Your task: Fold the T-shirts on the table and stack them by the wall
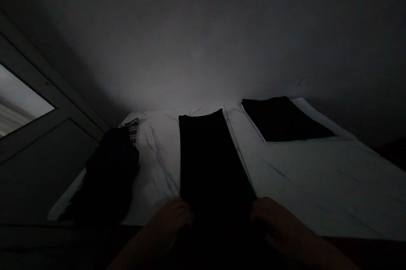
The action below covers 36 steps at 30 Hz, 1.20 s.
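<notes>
Black folded garment lies lengthwise before us, our left hand and right hand at its near sides, fingers spread, not clamped; even, light pressure suits a flat fold. Farther along the marble-patterned desk lie a dark bundle and another folded black garment.

A big white stone table with thin gray lines is holding everything up. Far away on the right, a folded black cloth is lying flat on a white sheet. On the left side of the table, a dark heap of clothes is sitting in a bumpy pile, and a little striped piece is poking out at its far end. A gray wall is standing behind the table. Past the left edge, a dark frame is holding a bright glass pane.
</notes>
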### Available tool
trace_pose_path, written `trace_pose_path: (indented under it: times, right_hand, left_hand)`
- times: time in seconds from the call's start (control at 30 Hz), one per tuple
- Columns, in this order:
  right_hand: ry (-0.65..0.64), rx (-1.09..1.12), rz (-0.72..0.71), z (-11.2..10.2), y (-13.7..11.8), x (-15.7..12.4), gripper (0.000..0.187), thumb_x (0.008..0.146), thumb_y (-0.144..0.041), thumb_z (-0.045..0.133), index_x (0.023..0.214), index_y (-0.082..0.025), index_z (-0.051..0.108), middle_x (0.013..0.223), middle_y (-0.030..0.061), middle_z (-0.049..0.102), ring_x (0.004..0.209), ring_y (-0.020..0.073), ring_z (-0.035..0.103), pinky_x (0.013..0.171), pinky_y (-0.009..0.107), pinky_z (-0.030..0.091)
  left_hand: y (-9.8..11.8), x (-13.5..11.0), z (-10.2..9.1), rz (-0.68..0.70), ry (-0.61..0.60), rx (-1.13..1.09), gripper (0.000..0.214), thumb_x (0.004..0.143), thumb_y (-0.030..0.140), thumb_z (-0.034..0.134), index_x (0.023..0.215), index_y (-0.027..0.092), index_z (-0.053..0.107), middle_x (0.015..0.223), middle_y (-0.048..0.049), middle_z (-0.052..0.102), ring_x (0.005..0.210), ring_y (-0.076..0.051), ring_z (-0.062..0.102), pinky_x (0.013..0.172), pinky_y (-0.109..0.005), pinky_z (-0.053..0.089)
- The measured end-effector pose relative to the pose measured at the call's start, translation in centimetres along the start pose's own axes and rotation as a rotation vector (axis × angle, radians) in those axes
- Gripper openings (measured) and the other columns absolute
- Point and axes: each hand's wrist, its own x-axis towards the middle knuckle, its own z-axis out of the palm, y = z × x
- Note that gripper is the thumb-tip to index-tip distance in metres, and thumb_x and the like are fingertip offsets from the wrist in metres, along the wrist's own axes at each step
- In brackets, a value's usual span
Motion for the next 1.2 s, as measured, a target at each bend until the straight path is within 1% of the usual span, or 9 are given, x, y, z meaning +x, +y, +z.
trace_pose_path:
  times: [0.13,0.23,0.3,0.43,0.5,0.6,0.8,1.07,1.2]
  right_hand:
    - [-0.074,0.272,0.029,-3.2,-1.6,-2.8,0.047,0.070,-0.009,0.051,0.111,-0.028,0.066,0.109,0.0070,0.071,0.099,0.0221,0.068,0.083,0.034,0.056]
    - [0.119,0.377,0.065,-5.8,-1.7,-0.1,0.034,0.081,-0.018,0.049,0.110,-0.027,0.065,0.104,0.0063,0.071,0.093,0.0215,0.069,0.079,0.033,0.057]
    - [0.336,0.398,0.076,-7.5,-1.0,4.6,0.028,0.084,-0.023,0.048,0.107,-0.025,0.063,0.101,0.0054,0.070,0.094,0.0209,0.068,0.082,0.033,0.056]
    - [0.684,0.313,0.191,-9.9,2.0,16.6,0.033,0.083,-0.022,0.049,0.115,-0.019,0.057,0.111,0.0081,0.069,0.102,0.0213,0.065,0.094,0.037,0.050]
    - [0.701,0.214,0.388,-10.1,3.7,21.5,0.038,0.086,-0.021,0.050,0.123,-0.014,0.052,0.111,0.0114,0.069,0.102,0.0212,0.065,0.095,0.036,0.049]
    - [0.643,0.151,0.570,-9.1,5.9,25.3,0.039,0.087,-0.020,0.055,0.124,-0.009,0.050,0.109,0.0166,0.069,0.102,0.0232,0.067,0.093,0.035,0.048]
    - [0.614,0.105,0.605,-6.0,8.3,25.1,0.039,0.087,-0.020,0.060,0.123,-0.012,0.048,0.107,0.0151,0.070,0.100,0.0245,0.068,0.087,0.033,0.050]
    - [0.746,0.000,0.525,-4.8,8.5,25.1,0.028,0.092,-0.020,0.051,0.119,-0.018,0.047,0.118,0.0137,0.066,0.106,0.0253,0.065,0.087,0.035,0.049]
    - [0.715,-0.140,0.599,-5.2,8.9,24.5,0.025,0.096,-0.025,0.049,0.120,-0.018,0.047,0.123,0.0148,0.064,0.110,0.0265,0.064,0.082,0.034,0.048]
  left_hand:
    - [2.0,-2.5,-0.8,-0.136,-0.128,-0.456,0.028,0.092,0.021,0.048,0.112,0.031,0.064,0.102,-0.0012,0.072,0.094,-0.018,0.066,0.086,-0.030,0.054]
    - [1.2,-1.5,-2.3,-0.279,0.036,-0.648,0.025,0.089,0.035,0.057,0.113,0.029,0.063,0.095,-0.0021,0.071,0.083,-0.018,0.066,0.073,-0.028,0.054]
    - [-0.4,1.7,-4.3,-0.361,0.265,-0.677,0.031,0.082,0.042,0.066,0.108,0.026,0.064,0.093,-0.0023,0.070,0.082,-0.018,0.064,0.070,-0.028,0.053]
    - [-5.8,11.4,-8.5,-0.469,0.701,-0.643,0.033,0.077,0.042,0.068,0.102,0.021,0.062,0.090,-0.0031,0.070,0.085,-0.020,0.066,0.071,-0.027,0.051]
    - [-9.0,15.7,-9.6,-0.566,0.849,-0.527,0.027,0.079,0.034,0.067,0.100,0.020,0.060,0.086,-0.0029,0.070,0.082,-0.019,0.066,0.069,-0.026,0.050]
    - [-13.2,19.0,-9.4,-0.767,0.828,-0.362,0.024,0.076,0.020,0.068,0.097,0.020,0.057,0.074,-0.0008,0.067,0.071,-0.016,0.065,0.064,-0.024,0.049]
    - [-16.5,18.5,-6.9,-0.763,0.782,-0.296,0.038,0.072,0.015,0.071,0.104,0.019,0.051,0.067,0.0057,0.058,0.067,-0.015,0.063,0.067,-0.026,0.050]
    - [-15.2,18.8,-4.5,-0.541,0.858,0.027,0.026,0.085,0.009,0.056,0.105,0.021,0.045,0.108,-0.0079,0.062,0.102,-0.021,0.063,0.091,-0.035,0.049]
    - [-14.7,17.8,-4.5,-0.636,0.763,0.161,0.022,0.089,0.011,0.056,0.106,0.021,0.046,0.112,-0.0103,0.062,0.102,-0.023,0.064,0.087,-0.035,0.049]
